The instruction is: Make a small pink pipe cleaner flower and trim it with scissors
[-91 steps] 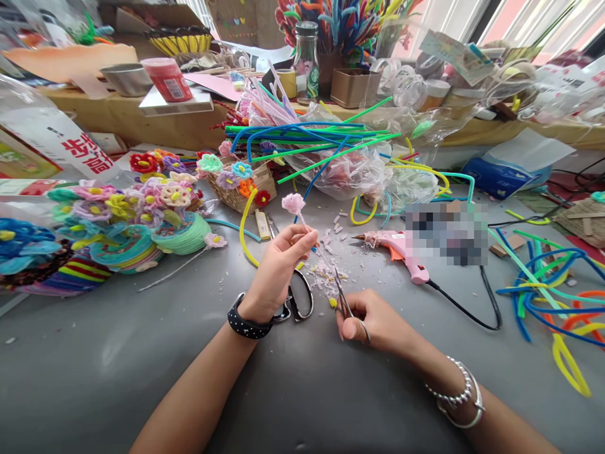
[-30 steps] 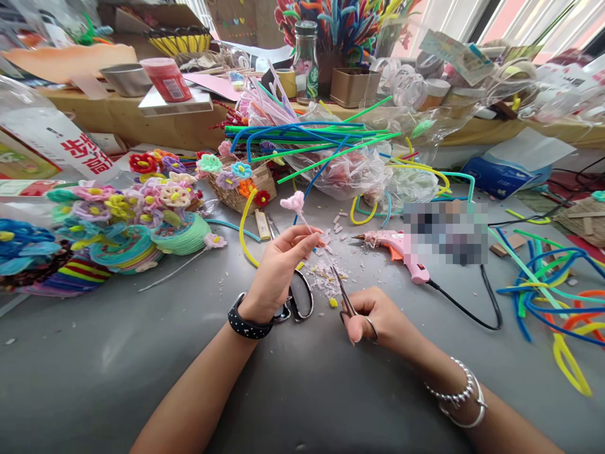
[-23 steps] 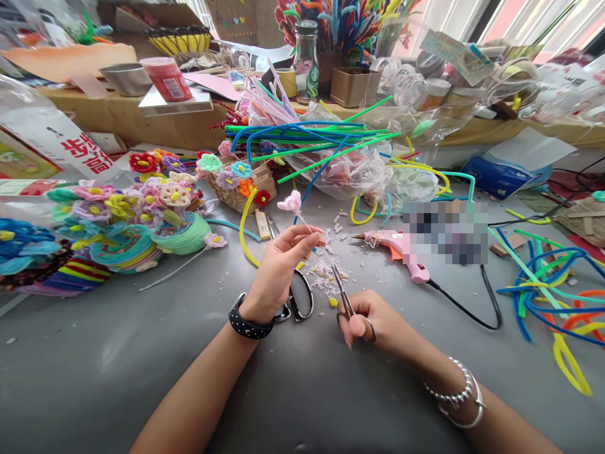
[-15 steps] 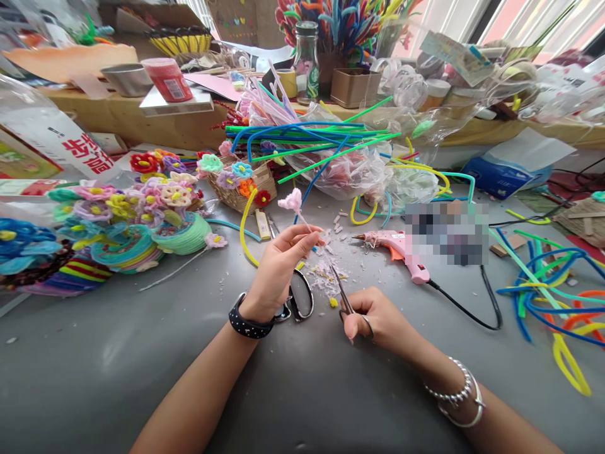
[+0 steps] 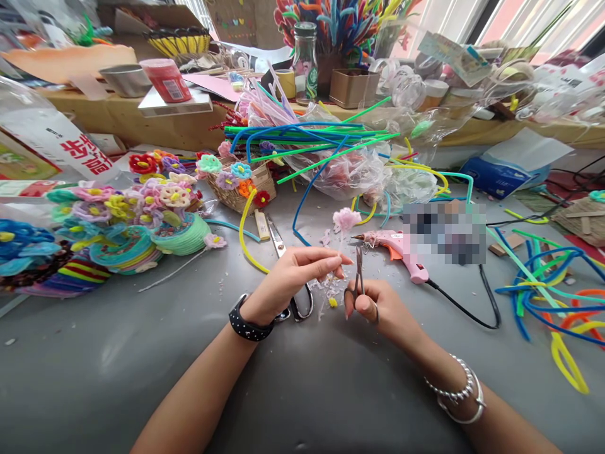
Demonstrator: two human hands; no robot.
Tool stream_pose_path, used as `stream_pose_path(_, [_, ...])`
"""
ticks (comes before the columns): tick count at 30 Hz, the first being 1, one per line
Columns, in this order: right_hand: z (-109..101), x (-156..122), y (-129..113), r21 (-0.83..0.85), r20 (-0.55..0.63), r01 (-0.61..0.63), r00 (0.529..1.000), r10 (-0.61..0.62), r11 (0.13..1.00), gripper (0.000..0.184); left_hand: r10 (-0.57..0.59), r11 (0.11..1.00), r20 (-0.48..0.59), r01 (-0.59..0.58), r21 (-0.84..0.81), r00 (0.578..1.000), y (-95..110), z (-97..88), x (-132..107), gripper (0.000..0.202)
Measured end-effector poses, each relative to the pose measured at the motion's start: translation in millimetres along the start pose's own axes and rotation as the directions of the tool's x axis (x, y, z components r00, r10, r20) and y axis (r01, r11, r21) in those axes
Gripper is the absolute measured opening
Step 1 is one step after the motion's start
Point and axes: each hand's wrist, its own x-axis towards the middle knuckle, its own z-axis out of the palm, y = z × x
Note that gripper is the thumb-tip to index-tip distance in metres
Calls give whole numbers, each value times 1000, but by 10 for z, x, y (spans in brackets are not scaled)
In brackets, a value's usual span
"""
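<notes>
My left hand (image 5: 307, 268) pinches the thin stem of a pink pipe-cleaner flower (image 5: 346, 219), whose fluffy head stands upright above the fingers. Close by on the right, my right hand (image 5: 373, 302) has its thumb and fingers in the handles of small metal scissors (image 5: 359, 274). Their blades point up and away, beside the left fingertips and apart from the flower head. Below the hands lie pale fuzzy clippings (image 5: 326, 287) and a small yellow piece (image 5: 333, 302). Larger scissors (image 5: 278, 238) rest on the table, partly hidden under my left hand.
A pink glue gun (image 5: 392, 243) with a black cord lies right of the hands. Flower-filled pots (image 5: 182, 234) and a woven basket (image 5: 255, 180) stand left. Loose pipe cleaners (image 5: 543, 284) spread at the right. Behind are a plastic bag (image 5: 347, 167) and a cluttered shelf (image 5: 189, 126).
My left hand has moved right with the pink flower, turning it so its head stands upright. The small scissors have swung from leaning left to nearly upright, closer to the left fingertips.
</notes>
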Motion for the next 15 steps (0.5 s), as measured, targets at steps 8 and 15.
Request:
stream_pose_path(8, [3,-13,5,-16,29,41,999,-40,999,65,-35,997,228,19,73,973,42,5,-15,18])
stream_pose_path(15, [12,-9,25,-21,-43,-49,998,48,999,60,-42,993,235,14,118,971,32,5,-12,19])
